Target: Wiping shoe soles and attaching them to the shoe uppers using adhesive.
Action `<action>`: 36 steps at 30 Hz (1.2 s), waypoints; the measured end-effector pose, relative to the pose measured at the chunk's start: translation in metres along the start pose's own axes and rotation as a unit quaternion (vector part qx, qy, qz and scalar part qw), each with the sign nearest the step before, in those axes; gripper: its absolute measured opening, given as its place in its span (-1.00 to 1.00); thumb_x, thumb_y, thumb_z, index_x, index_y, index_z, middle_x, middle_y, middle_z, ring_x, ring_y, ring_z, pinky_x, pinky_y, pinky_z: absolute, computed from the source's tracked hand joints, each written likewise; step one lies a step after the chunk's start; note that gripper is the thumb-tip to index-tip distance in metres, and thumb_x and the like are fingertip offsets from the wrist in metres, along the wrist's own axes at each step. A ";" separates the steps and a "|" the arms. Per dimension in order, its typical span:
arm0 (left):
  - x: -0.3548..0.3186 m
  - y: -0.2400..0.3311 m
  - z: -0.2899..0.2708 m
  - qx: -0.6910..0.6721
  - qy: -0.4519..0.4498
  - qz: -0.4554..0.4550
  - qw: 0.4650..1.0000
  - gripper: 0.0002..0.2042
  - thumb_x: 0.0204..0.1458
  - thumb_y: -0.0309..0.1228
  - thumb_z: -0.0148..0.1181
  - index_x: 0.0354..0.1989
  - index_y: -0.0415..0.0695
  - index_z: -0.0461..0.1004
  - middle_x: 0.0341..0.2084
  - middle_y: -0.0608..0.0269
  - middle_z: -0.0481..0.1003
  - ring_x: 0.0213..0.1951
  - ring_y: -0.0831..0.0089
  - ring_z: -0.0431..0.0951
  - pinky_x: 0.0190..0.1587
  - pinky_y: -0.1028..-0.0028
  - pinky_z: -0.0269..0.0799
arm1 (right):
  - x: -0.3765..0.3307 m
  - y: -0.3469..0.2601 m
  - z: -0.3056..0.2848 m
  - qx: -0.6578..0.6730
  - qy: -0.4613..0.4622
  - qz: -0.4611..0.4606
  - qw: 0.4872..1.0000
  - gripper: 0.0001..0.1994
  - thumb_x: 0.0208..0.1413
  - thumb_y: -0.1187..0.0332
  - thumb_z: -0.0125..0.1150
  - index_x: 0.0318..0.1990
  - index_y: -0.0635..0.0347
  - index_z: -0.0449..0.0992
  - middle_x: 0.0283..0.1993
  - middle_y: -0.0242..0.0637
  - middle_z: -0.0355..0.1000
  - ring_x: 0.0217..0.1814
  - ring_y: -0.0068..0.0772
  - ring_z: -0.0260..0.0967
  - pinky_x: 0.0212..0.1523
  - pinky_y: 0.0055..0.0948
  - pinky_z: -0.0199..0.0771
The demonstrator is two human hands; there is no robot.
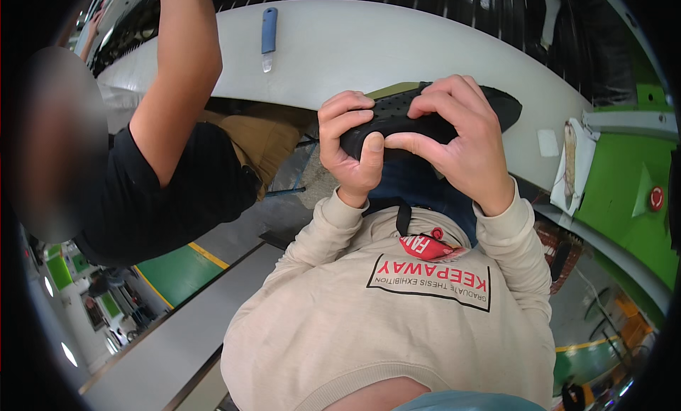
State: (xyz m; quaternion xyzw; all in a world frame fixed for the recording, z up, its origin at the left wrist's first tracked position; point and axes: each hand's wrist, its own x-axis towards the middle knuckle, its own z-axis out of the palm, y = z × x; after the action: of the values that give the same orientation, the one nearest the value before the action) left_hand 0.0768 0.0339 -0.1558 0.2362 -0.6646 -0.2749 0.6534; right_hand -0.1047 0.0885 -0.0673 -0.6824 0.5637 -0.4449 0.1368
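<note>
Both my hands hold a black shoe point(505, 107), which has small holes over part of its surface and an olive-green strip along its far side. My left hand point(345, 135) wraps round the left end, thumb on the near side and fingers over the top. From the right, my right hand point(464, 138) grips the middle, fingers curled over it and thumb stretched toward my left thumb. The shoe is held at the near edge of the pale table point(340, 45); my fingers cover part of it. Farther off on the table lies a knife point(269, 35) with a blue handle.
A co-worker in a black shirt point(167, 205) sits close on my left, one arm point(186, 70) reaching across the table. At right are a small white piece point(547, 143), a slim tan tool point(569, 155), and a green machine point(621, 177) with a red button. A dark slatted surface point(440, 1) runs behind the table.
</note>
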 end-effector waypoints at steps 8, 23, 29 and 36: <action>0.000 0.004 -0.002 -0.023 -0.034 -0.018 0.999 -0.71 0.21 -0.26 0.40 -0.06 -0.18 0.54 -0.02 -0.03 0.52 0.04 0.08 0.54 0.18 0.05 0.50 | -0.001 0.007 -0.005 0.069 -0.011 -0.003 0.998 -0.77 -0.06 0.31 0.61 -0.31 0.14 0.67 -0.25 -0.35 0.51 -0.12 -0.22 0.44 -0.09 -0.26 0.49; 0.014 0.015 0.003 0.010 -0.015 -0.065 0.998 -0.83 0.24 -0.38 0.28 -0.16 -0.22 0.50 -0.09 0.00 0.55 0.06 0.11 0.57 0.27 0.06 0.46 | 0.029 0.019 -0.013 0.162 -0.100 0.056 0.980 -0.75 -0.02 0.29 0.57 -0.41 0.23 0.59 -0.30 -0.28 0.56 -0.30 -0.20 0.47 -0.21 -0.28 0.48; 0.022 0.006 0.002 -0.011 -0.033 -0.061 0.998 -0.88 0.25 -0.44 0.26 -0.16 -0.23 0.53 -0.06 -0.01 0.57 0.07 0.15 0.58 0.28 0.11 0.45 | 0.024 0.027 -0.015 0.100 -0.072 0.074 0.990 -0.62 -0.10 0.13 0.65 -0.41 0.20 0.59 -0.33 -0.30 0.54 -0.36 -0.22 0.47 -0.28 -0.31 0.44; 0.038 -0.009 0.006 0.002 -0.069 -0.039 0.997 -0.87 0.38 -0.44 0.16 -0.10 -0.27 0.54 0.01 -0.07 0.61 0.12 0.16 0.57 0.28 0.20 0.42 | -0.019 0.078 -0.054 0.055 0.033 0.045 0.997 -0.64 -0.12 0.41 0.70 -0.14 0.23 0.70 0.00 -0.25 0.65 0.04 -0.30 0.62 0.13 -0.39 0.58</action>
State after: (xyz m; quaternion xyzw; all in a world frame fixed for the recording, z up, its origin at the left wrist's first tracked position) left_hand 0.0692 0.0018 -0.1342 0.2440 -0.6988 -0.3145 0.5944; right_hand -0.1956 0.0965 -0.0993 -0.6325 0.5729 -0.4909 0.1753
